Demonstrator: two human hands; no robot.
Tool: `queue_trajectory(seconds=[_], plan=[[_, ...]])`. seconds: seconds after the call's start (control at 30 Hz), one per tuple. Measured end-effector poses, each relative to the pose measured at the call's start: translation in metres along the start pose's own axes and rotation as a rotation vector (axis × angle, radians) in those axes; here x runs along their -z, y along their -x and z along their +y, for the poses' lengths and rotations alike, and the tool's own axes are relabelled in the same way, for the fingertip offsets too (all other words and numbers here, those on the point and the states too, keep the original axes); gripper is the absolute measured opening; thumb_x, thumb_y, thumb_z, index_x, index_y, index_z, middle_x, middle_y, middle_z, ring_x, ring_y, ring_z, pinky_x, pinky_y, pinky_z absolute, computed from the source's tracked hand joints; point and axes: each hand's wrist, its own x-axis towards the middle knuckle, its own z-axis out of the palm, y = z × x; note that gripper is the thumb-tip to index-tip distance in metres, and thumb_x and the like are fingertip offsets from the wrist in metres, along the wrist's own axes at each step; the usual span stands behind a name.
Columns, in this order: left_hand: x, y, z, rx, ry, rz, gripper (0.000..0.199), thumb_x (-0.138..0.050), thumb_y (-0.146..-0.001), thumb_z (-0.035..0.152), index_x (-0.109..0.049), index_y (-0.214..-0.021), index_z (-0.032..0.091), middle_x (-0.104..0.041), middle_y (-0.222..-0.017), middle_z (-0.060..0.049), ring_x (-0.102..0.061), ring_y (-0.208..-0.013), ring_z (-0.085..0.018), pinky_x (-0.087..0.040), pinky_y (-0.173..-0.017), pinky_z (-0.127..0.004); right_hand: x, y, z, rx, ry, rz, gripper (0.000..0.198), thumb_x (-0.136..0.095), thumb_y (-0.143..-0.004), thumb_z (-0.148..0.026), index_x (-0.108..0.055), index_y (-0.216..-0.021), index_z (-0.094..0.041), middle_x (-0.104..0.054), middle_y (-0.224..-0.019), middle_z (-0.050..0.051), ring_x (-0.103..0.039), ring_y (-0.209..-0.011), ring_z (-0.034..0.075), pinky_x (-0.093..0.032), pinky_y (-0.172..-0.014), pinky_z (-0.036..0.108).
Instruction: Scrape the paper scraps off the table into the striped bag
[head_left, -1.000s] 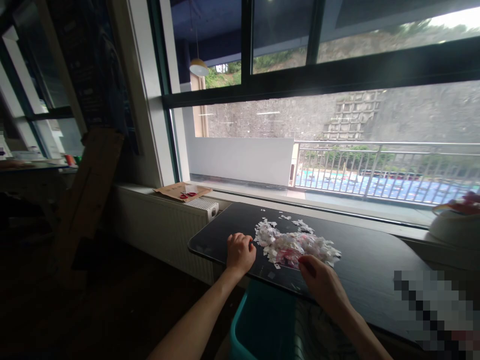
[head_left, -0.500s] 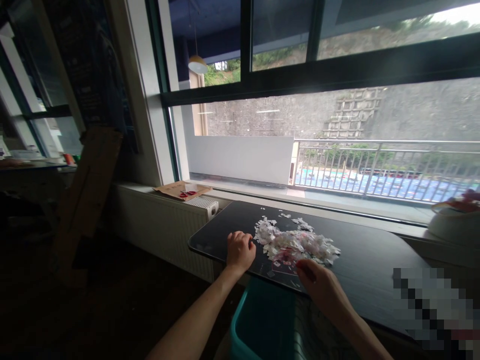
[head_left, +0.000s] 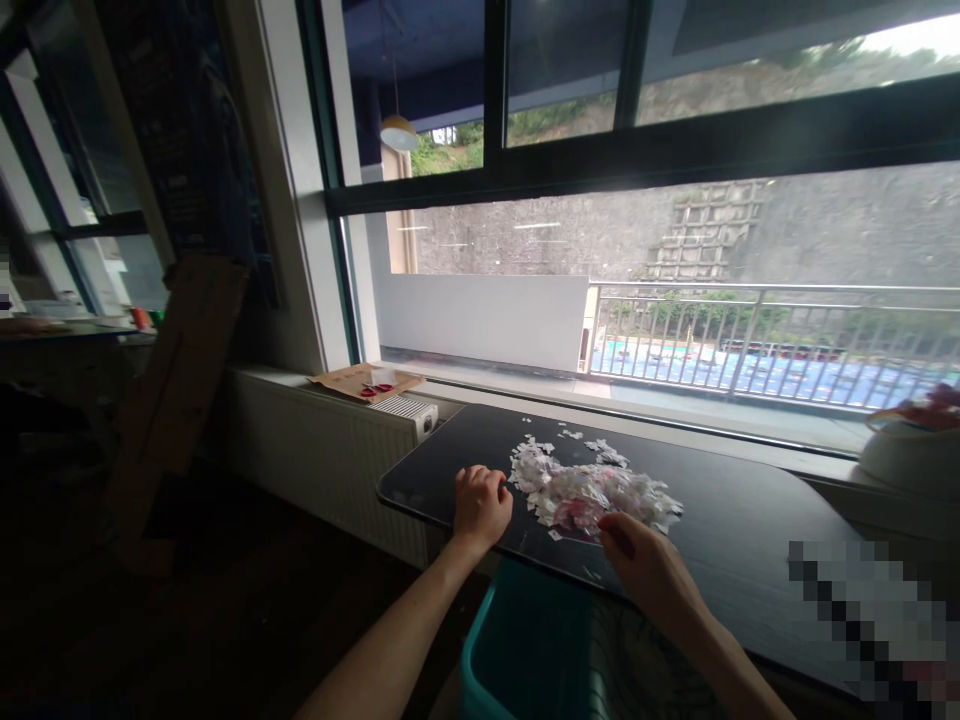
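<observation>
A loose heap of small white paper scraps [head_left: 600, 482], some tinged pink, lies on the black tabletop [head_left: 735, 530]. At its near side shows a pinkish-red patch [head_left: 576, 514] that looks like thin clear plastic. My left hand [head_left: 482, 507] rests at the table's front edge, left of the heap, with fingers curled; whatever they may hold is hidden. My right hand [head_left: 641, 560] is closed in a pinch at the heap's near right side, fingertips beside the pink patch. What lies in that pinch is too small to make out. One scrap [head_left: 554, 535] sits apart in front.
Below the table's front edge stands a teal bin [head_left: 480, 650]. Red scissors [head_left: 376, 389] lie on cardboard [head_left: 345, 380] above the radiator [head_left: 352, 450]. A large cardboard piece [head_left: 180, 380] leans at left. A white pot [head_left: 904, 450] stands on the sill at right.
My right hand has shifted slightly right. The clear, pink-edged sheet that lay flat before the heap no longer shows there, and one loose scrap beside it is gone from view. My left hand stays put.
</observation>
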Motion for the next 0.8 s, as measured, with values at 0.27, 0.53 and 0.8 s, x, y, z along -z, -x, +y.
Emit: queue_trajectory(seconds=[0.27,0.53,0.8], plan=[[0.0,0.0,0.0,0.007,-0.004,0.004,0.013,-0.054,-0.077,0.014,-0.064,-0.082,0.02,-0.066,-0.089,-0.007,-0.056,-0.101,-0.027,-0.033,-0.098,-0.045,0.005,0.003,-0.008,0.032,-0.037,-0.035,0.026,-0.043,-0.087,-0.032,-0.066,-0.091,-0.019,-0.068,-0.073,0.003,-0.061,-0.063,0.017,-0.042,-0.058,0.026],[-0.001,0.001,0.0,0.012,0.005,0.007,0.013,-0.055,-0.077,0.013,-0.064,-0.082,0.02,-0.066,-0.089,-0.007,-0.056,-0.102,-0.027,-0.033,-0.098,-0.045,0.003,0.019,-0.028,0.049,-0.095,-0.12,0.022,-0.044,-0.087,-0.027,-0.065,-0.088,-0.02,-0.068,-0.076,0.002,-0.06,-0.066,0.016,-0.042,-0.061,0.024],[-0.001,0.001,0.0,-0.001,0.004,0.011,0.013,-0.054,-0.077,0.013,-0.065,-0.082,0.019,-0.066,-0.088,-0.008,-0.056,-0.1,-0.027,-0.034,-0.098,-0.046,0.007,0.015,-0.021,0.068,-0.062,-0.06,0.024,-0.043,-0.088,-0.03,-0.065,-0.09,-0.02,-0.067,-0.075,0.003,-0.06,-0.065,0.017,-0.043,-0.061,0.025]])
